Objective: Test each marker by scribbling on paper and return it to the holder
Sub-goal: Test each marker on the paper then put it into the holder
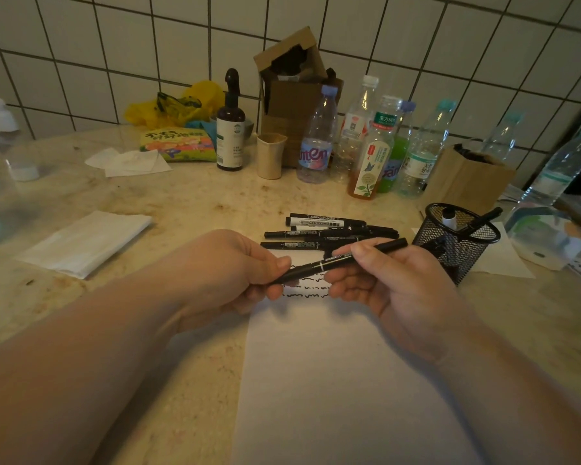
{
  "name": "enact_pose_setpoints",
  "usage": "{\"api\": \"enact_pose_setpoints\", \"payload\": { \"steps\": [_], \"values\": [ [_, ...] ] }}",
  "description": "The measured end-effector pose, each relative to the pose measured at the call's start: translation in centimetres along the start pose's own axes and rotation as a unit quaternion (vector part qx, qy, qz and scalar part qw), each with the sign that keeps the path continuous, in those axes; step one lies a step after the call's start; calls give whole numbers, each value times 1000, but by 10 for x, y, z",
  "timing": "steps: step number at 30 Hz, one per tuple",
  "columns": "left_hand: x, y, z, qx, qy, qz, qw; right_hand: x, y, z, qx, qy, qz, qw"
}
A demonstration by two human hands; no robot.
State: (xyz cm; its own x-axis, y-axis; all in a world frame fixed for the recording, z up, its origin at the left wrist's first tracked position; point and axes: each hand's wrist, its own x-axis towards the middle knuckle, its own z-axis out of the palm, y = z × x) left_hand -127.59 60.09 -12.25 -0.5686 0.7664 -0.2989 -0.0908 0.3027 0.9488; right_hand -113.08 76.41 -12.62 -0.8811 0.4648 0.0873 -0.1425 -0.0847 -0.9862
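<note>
Both my hands hold one black marker above the top of a white sheet of paper. My left hand pinches its left end, and my right hand grips the body, whose far end pokes out toward the upper right. Black scribble lines show on the paper between my hands. Several black markers lie in a pile just beyond the paper. To the right stands the black mesh holder with two markers in it.
Plastic bottles, a dark spray bottle, a cup and cardboard boxes line the tiled wall behind. Folded white tissue lies at the left on the stone counter. A plastic container sits right of the holder.
</note>
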Motion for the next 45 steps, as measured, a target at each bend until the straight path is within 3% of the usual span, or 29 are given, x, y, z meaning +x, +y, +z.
{"api": "enact_pose_setpoints", "payload": {
  "steps": [10,17,25,29,34,40,45],
  "values": [
    [-1,-4,0,-20,-31,-25,999,0,-3,-2,-25,-19,6,999],
    [-1,3,2,-11,-14,0,1000,1,-1,-6,-4,-14,6,1000],
    [3,3,2,209,101,78,970,6,-2,-13,-46,85,-20,995],
    [4,-1,5,221,90,79,968,4,-11,-13,-162,147,-56,974],
    [8,-8,3,303,101,93,943,-1,-46,-20,-356,178,-98,912],
    [9,-8,3,305,92,102,942,2,-77,-42,-288,241,-93,922],
    [11,-8,2,299,84,100,945,2,-87,-58,-368,280,-94,882]
  ]
}}
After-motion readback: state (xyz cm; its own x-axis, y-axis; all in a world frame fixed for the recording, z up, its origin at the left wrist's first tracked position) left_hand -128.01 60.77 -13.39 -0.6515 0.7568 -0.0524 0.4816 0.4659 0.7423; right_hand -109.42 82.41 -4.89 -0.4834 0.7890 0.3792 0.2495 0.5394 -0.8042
